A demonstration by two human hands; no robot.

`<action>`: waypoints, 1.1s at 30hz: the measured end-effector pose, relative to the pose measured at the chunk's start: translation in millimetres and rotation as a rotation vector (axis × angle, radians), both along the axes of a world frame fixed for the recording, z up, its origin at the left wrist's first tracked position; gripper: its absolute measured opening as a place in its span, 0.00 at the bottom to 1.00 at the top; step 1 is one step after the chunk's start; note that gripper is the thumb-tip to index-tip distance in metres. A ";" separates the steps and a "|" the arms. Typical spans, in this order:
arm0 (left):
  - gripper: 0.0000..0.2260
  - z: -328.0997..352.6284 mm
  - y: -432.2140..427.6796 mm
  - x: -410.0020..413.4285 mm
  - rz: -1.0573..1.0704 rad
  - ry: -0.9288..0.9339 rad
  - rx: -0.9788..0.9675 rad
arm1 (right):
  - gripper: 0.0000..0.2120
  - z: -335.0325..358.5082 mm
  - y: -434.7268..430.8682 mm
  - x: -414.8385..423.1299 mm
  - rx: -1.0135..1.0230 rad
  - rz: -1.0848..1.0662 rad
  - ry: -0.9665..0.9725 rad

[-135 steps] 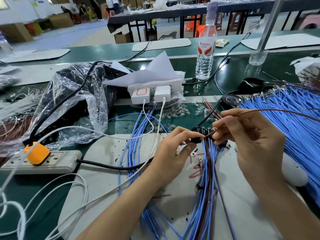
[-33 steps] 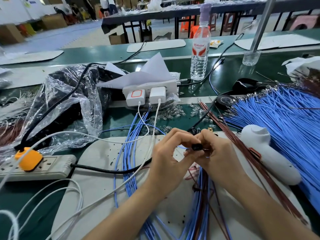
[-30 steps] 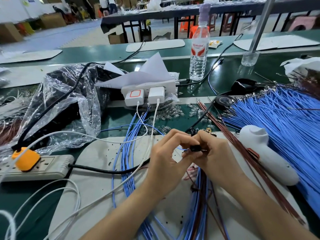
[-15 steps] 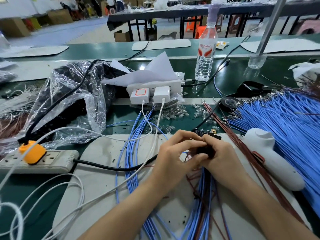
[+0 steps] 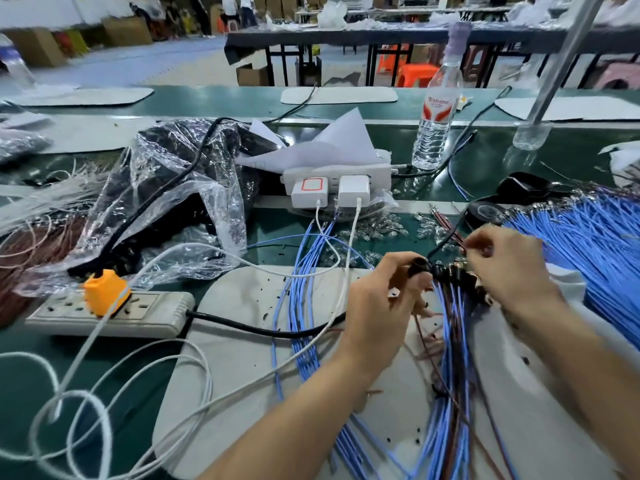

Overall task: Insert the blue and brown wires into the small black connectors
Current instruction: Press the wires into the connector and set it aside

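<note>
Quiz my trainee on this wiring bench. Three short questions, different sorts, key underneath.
1. True or false: the orange plug sits in the power strip.
2. The left hand pinches: A) a black connector B) a water bottle C) a white charger.
3. Fill in: the big fan of loose blue wires lies on the person's ____ side.
Key: 1 true; 2 A; 3 right.

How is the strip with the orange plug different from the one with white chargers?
The near power strip holds one orange plug; the far power strip holds two white chargers. A black cord leaves the near one; white cables hang from the far one's chargers. Folded paper rests on the far one only. Both are whitish.
</note>
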State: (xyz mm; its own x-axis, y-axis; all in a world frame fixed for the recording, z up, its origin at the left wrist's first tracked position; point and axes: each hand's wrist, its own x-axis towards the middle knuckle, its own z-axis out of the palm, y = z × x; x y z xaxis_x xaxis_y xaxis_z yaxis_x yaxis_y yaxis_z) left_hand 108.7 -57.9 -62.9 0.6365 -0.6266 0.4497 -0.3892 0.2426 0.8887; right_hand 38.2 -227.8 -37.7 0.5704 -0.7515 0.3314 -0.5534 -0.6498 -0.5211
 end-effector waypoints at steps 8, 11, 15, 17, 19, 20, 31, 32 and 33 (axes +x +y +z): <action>0.09 -0.6 -2.1 1.5 0.009 -0.067 0.002 | 0.02 4.1 -9.1 15.0 -0.120 0.072 0.162; 0.09 -1.6 -3.6 1.9 -0.003 -0.055 0.003 | 0.04 12.5 8.8 2.5 -0.155 0.213 -0.216; 0.09 -3.3 -6.2 2.1 -0.009 -0.020 0.015 | 0.07 20.8 41.0 -10.7 0.388 0.379 -0.572; 0.09 -4.8 -7.2 3.2 0.002 -0.039 0.048 | 0.06 21.1 50.5 -15.4 0.625 0.431 -0.677; 0.10 -5.6 -6.9 4.7 -0.002 -0.048 0.091 | 0.07 18.7 55.8 -19.2 0.812 0.466 -0.732; 0.11 -5.4 -6.9 5.6 -0.007 -0.048 0.111 | 0.07 17.1 56.9 -20.6 0.826 0.482 -0.721; 0.11 -3.1 -5.2 6.9 0.075 -0.354 0.212 | 0.10 11.2 55.6 -26.3 0.133 0.474 -0.357; 0.11 -3.2 -4.1 7.7 0.088 -0.413 0.224 | 0.09 12.0 54.4 -27.0 0.015 0.495 -0.306; 0.11 -3.1 -2.7 8.5 0.091 -0.466 0.244 | 0.09 12.6 52.3 -27.9 -0.068 0.522 -0.258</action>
